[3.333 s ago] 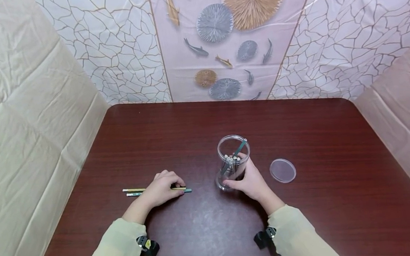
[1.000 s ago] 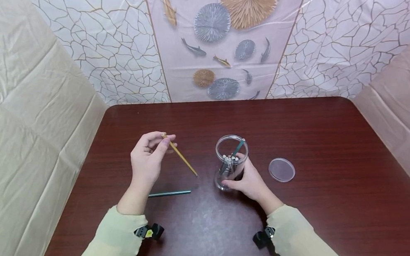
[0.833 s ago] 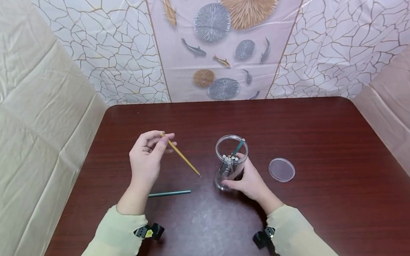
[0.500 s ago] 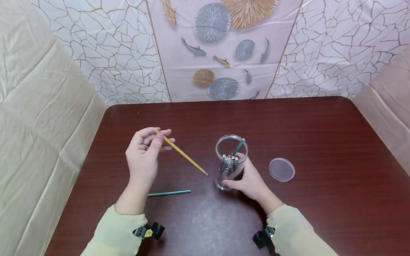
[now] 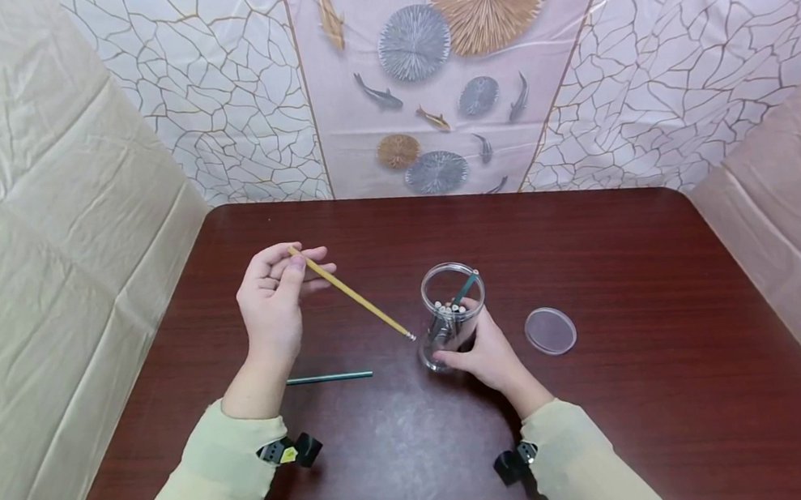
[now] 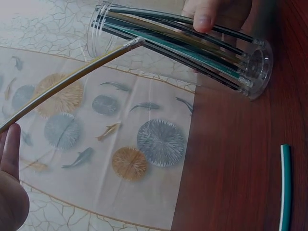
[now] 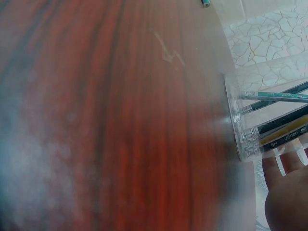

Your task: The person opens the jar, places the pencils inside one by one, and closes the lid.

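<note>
My left hand [image 5: 271, 312] is raised above the table, pinching a yellow pencil [image 5: 354, 294] between thumb and fingers near its upper end. The pencil slants down to the right; its eraser end comes close to a clear plastic jar [image 5: 425, 300]. My right hand [image 5: 488, 355] grips that jar, which stands upright. In the left wrist view, several dark, green and yellow pencils [image 6: 192, 43] fill the jar. One green pencil [image 5: 468, 285] leans higher than the others against its rim. Behind my left wrist, another green pencil [image 5: 333, 378] lies on the table, its left end hidden.
A round clear lid [image 5: 551, 331] lies flat to the right of the jar. The dark red table [image 5: 629, 258] has rounded far corners and meets patterned cloth [image 5: 423, 117] at the back. Pale cloth walls [image 5: 64, 261] stand at both sides.
My left hand has lifted the yellow pencil from beside the green one. Over the last second it drifted up and left while the eraser end swung toward the jar. The right hand stayed put.
</note>
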Demonstrator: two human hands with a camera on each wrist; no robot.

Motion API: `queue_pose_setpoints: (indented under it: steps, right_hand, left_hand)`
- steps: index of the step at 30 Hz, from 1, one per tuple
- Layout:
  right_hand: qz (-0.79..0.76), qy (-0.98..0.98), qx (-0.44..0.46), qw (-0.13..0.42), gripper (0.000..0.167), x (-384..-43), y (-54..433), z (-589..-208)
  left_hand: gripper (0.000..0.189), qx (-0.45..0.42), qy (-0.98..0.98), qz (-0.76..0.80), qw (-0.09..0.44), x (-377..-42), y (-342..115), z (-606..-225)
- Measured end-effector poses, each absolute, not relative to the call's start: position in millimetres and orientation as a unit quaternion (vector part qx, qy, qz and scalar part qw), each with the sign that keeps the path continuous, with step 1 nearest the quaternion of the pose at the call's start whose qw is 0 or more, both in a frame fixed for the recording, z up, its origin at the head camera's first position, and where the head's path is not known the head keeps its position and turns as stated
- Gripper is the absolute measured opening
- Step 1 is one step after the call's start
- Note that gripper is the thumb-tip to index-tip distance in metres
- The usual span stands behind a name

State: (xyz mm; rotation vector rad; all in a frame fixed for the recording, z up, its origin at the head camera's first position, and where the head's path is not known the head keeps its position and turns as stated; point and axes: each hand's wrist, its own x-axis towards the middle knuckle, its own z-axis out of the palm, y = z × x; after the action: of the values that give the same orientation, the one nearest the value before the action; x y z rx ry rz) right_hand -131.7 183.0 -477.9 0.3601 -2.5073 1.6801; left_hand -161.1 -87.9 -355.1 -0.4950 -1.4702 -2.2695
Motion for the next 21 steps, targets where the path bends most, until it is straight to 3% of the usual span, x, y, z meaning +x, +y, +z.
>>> queue_pose_setpoints:
  steps: [21]
  right_hand:
    - [0.554,-0.823,0.115,0.047,0.085,-132,183,-477]
  left_hand:
    - [0.009,-0.183,-0.396,-0.874,0.214,-166,-82,-338]
